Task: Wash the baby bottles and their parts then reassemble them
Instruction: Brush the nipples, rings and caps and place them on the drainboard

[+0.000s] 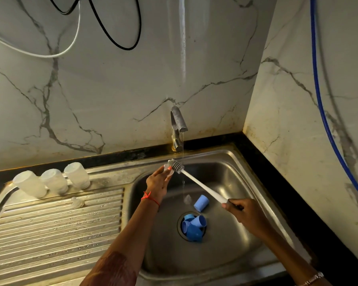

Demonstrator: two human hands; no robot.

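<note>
Over the steel sink (225, 174), my left hand (158, 182) pinches a small clear teat (167, 169). The grey bristled head of a white bottle brush (196, 182) touches the teat beside a thin stream from the tap (178, 124). My right hand (244, 213) grips the brush handle at its lower end. Three clear bottles (54, 181) stand upside down at the back of the drainboard. Another clear teat (78, 202) lies on the drainboard ribs. One blue cap (201, 203) lies in the basin, and several blue parts (193, 227) are piled on the drain.
The ribbed drainboard (56, 228) stretches left of the basin. A black counter edge (277, 172) and marble walls close in behind and on the right. A blue hose (327, 120) hangs down the right wall; black and white cables (112, 36) loop on the back wall.
</note>
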